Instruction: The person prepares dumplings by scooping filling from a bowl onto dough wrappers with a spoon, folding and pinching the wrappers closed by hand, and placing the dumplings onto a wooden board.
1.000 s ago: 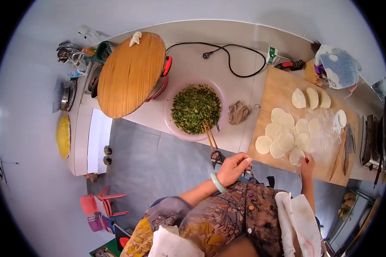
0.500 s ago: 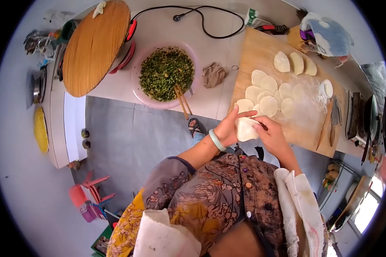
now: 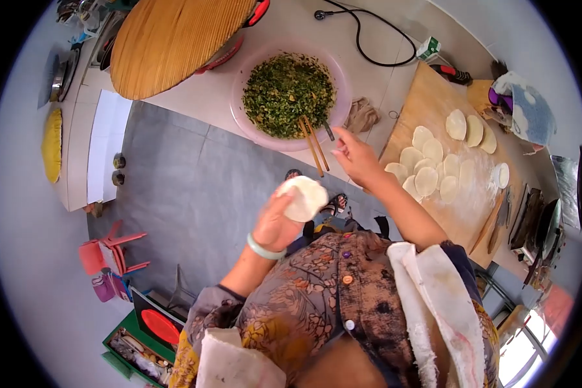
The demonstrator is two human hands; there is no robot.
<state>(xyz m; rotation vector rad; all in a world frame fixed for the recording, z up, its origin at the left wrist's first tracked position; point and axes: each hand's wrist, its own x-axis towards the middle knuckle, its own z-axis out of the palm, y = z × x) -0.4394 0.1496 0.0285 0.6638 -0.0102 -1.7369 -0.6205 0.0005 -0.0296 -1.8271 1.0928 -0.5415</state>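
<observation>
A round white dough wrapper [image 3: 306, 199] lies in my left hand [image 3: 275, 223], which has a pale green bangle at the wrist. My right hand [image 3: 355, 157] is raised near a dark handle [image 3: 328, 131] at the rim of the pink bowl [image 3: 238, 107]; its fingers are bent and whether they touch the handle is unclear. Chopped green filling [image 3: 288, 94] fills the bowl, and wooden chopsticks [image 3: 315, 147] lean out over its near edge. On the wooden board [image 3: 462, 239] to the right lie several round wrappers [image 3: 426, 181].
Thicker dough pieces [image 3: 474, 130] and a small white bowl [image 3: 500, 175] sit on the board. A crumpled cloth [image 3: 363, 115] lies beside the pink bowl. Behind are a round wooden lid [image 3: 178, 45] on a pot and a black cable [image 3: 359, 35]. Red stools [image 3: 113, 252] stand lower left.
My left hand has moved left with the wrapper, which both hands held half a second ago. My right hand has let go of it and moved up toward the bowl. The view has shifted.
</observation>
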